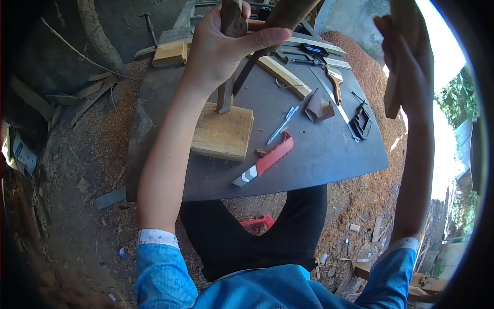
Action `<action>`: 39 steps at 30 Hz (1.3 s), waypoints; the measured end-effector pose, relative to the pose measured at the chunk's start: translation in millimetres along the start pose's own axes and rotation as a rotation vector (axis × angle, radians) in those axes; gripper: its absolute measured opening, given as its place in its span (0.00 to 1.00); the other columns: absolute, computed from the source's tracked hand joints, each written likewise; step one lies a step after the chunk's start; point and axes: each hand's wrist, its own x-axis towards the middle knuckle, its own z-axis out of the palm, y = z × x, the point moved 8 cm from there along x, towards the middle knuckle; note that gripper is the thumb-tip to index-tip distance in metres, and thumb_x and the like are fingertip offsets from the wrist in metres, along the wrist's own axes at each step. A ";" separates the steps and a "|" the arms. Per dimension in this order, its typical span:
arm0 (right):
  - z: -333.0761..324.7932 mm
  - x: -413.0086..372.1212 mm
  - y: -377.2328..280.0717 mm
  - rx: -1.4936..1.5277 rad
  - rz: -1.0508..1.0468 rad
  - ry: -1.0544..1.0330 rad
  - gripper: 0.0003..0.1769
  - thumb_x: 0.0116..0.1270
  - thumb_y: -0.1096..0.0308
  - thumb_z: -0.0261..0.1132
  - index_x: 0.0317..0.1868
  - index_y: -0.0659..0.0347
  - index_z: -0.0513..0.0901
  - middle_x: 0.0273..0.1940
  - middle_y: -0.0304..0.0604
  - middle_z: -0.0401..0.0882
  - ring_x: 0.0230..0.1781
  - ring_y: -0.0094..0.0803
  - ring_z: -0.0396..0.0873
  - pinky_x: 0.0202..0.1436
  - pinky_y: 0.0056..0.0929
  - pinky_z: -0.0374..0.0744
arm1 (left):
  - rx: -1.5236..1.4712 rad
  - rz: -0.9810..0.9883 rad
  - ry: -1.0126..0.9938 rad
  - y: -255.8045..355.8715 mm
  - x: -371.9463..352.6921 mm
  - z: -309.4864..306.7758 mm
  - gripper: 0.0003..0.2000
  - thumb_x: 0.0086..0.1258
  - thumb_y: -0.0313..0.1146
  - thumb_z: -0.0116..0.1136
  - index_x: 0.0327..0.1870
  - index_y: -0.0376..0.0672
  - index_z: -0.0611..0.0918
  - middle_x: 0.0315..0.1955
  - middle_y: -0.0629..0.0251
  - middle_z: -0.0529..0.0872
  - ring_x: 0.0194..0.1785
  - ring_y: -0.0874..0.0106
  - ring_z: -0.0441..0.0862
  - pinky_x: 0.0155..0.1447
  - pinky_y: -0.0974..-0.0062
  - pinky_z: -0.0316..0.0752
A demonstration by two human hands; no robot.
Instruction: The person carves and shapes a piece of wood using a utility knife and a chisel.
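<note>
Near the top of the view, my left hand (218, 54) is closed around an upright dark brown wooden piece (234, 23), thumb stretched to the right. A second dark wooden piece (292, 14) slants away behind the thumb; how the two are joined is hidden. The lower end of the upright piece meets a pale wooden block (224, 133) on the table. Raised at the far right, my right hand (406, 72) grips a long flat wooden piece (393, 98), its upper part cut off by the frame. Nearest below are a red-handled knife (276, 153) and a blue-and-white pen (282, 125).
On the dark table (329, 154) lie folded sandpaper (319, 107), a paintbrush (335, 85), a metal ruler (346, 119), a black clamp (362, 121) and a phone (314, 50). Wooden strips (285, 77) and a hammer (149, 30) are farther back. Sawdust (360, 56) covers the ground.
</note>
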 end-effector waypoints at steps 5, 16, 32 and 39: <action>-0.3 -11.3 14.1 -0.307 0.123 -0.141 0.26 0.78 0.64 0.63 0.73 0.63 0.77 0.36 0.38 0.83 0.33 0.23 0.79 0.40 0.23 0.76 | 0.067 0.085 -0.028 -20.9 8.6 -15.1 0.25 0.61 0.36 0.84 0.34 0.53 0.69 0.27 0.81 0.72 0.32 0.84 0.74 0.38 0.84 0.72; -31.8 0.6 14.0 -0.056 0.161 0.071 0.27 0.76 0.59 0.67 0.72 0.58 0.78 0.52 0.42 0.85 0.51 0.26 0.82 0.58 0.28 0.78 | 0.130 0.182 0.011 -6.0 4.3 -10.1 0.27 0.60 0.40 0.85 0.36 0.52 0.68 0.30 0.80 0.68 0.33 0.85 0.74 0.38 0.86 0.75; 7.7 -21.7 37.0 -0.648 0.012 -0.169 0.29 0.77 0.57 0.66 0.76 0.51 0.75 0.59 0.52 0.86 0.56 0.40 0.87 0.62 0.43 0.83 | 0.102 0.172 -0.077 -13.6 4.9 -11.9 0.24 0.63 0.37 0.82 0.38 0.51 0.69 0.31 0.74 0.79 0.40 0.76 0.89 0.42 0.81 0.85; -38.9 -7.2 54.9 -0.869 -0.116 -0.003 0.28 0.80 0.57 0.63 0.76 0.56 0.74 0.65 0.48 0.84 0.56 0.38 0.88 0.62 0.37 0.85 | 0.171 0.156 -0.021 -2.2 -2.5 -3.2 0.23 0.64 0.39 0.82 0.39 0.50 0.71 0.30 0.78 0.75 0.36 0.81 0.85 0.39 0.84 0.81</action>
